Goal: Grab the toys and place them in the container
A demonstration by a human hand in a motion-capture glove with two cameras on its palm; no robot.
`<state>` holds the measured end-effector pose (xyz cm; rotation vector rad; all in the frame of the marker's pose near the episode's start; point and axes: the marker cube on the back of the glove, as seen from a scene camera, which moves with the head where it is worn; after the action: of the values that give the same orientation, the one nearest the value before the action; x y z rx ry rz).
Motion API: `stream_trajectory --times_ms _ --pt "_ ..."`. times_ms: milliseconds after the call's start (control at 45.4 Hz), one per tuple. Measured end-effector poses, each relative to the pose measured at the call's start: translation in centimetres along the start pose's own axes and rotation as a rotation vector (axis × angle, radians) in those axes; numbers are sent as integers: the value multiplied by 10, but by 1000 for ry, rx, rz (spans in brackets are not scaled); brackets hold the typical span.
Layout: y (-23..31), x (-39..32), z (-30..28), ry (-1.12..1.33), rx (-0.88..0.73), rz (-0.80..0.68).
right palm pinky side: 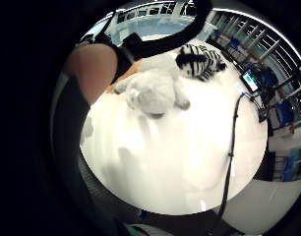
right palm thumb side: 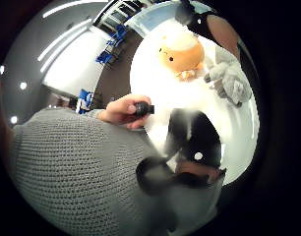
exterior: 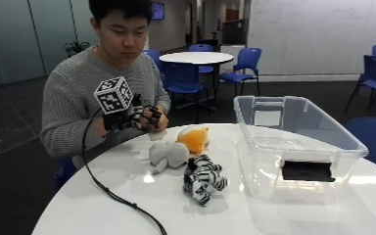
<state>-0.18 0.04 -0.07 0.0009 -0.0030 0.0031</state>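
Gloved hand point(exterior: 139, 117) hovers, fingers loosely curled, holding nothing; clear container point(exterior: 305, 128) holds no toys point(exterior: 189, 156).

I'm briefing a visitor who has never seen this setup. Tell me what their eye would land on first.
Three soft toys cluster mid-table: a black-and-white striped zebra nearest the camera, a grey plush elephant behind it, and an orange plush beside the elephant. A clear plastic container stands apart from them on the round white table. The gloved right hand hovers raised at the table's far edge, holding no toy.
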Motion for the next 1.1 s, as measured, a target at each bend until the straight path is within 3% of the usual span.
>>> stream_trajectory --times_ms 750,1102 --pt "-25 14 -1 19 -53 54" --pt "-113 49 -16 153 -97 157"
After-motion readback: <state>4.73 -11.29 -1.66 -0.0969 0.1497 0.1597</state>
